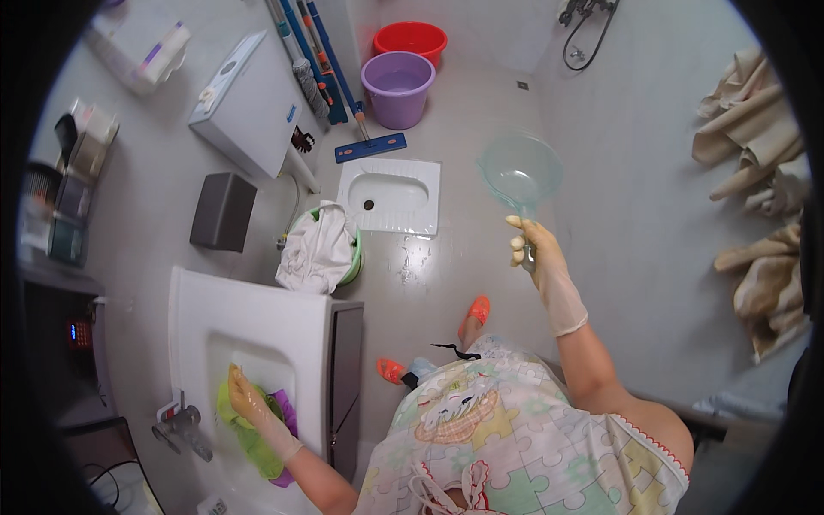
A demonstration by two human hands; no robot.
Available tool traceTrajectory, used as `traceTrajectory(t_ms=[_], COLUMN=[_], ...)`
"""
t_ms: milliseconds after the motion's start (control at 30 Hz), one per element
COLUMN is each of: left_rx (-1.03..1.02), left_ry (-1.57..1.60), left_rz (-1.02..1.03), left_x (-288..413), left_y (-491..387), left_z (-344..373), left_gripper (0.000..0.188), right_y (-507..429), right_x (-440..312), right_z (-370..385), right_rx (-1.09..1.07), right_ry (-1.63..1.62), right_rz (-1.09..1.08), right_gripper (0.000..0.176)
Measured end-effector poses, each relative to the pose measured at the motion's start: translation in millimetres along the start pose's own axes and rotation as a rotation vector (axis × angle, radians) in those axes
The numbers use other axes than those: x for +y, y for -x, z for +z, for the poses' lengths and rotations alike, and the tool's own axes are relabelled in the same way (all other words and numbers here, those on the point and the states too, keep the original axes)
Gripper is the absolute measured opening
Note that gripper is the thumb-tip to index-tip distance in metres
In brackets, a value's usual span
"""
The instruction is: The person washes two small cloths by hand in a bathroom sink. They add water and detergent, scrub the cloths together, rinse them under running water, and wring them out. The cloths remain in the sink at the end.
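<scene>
My right hand [542, 246], in a pale rubber glove, grips the handle of a translucent green plastic water dipper [523, 168] above the floor, out in front of me. My left hand [246, 394], wearing a wet glove of the same kind, is over the white washbasin [309, 322]. Beneath it lie a lime-green cloth [257, 447] and a purple cloth [288, 412], partly covered by the hand and forearm. Whether the left fingers pinch any cloth cannot be made out. A grey faucet [187, 432] stands at the basin's side.
A green tub [353, 261] holding white cloth [320, 251] stands beyond the basin, near a squat toilet [389, 195]. Farther off are a flat mop [371, 147], a purple bucket [397, 96] and a red basin [412, 38]. Beige cloths [753, 138] hang on the right wall. Water wets the floor.
</scene>
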State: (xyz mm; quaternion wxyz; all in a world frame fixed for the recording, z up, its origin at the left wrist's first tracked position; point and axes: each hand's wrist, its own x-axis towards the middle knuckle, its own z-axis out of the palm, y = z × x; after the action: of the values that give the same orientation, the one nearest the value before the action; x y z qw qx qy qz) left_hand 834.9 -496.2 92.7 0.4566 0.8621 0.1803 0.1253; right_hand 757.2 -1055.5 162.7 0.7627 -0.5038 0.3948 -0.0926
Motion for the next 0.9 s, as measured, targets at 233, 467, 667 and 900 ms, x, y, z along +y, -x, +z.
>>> traceTrajectory(t_ms=[233,467,667,900], left_rx=[-0.133,-0.263,-0.315,-0.489], left_ry=[0.125,0.033,-0.176,-0.064], left_rz=[0.081,0.070,-0.019,-0.153], left_x=[102.5,143.9,156.6,207.2], left_y=[-11.7,-22.6,-40.1,-95.1], left_z=[148.3,317.9,474.4,720.4], left_gripper=[0.040,0.039,0.038,0.033], right_y=[-97.6,-167.8,-276.3,-472.4], right_x=[-38.8,-70.9,-91.3,-189.6], right_z=[-125.2,-205.2,-242.3,-231.1], right_rx=[0.011,0.113,0.213,0.329], right_ry=[-0.184,-0.174,-0.205,0.102], right_rz=[0.065,0.099,0.187,0.274], right_gripper=[0.040,0.041,0.037,0.034])
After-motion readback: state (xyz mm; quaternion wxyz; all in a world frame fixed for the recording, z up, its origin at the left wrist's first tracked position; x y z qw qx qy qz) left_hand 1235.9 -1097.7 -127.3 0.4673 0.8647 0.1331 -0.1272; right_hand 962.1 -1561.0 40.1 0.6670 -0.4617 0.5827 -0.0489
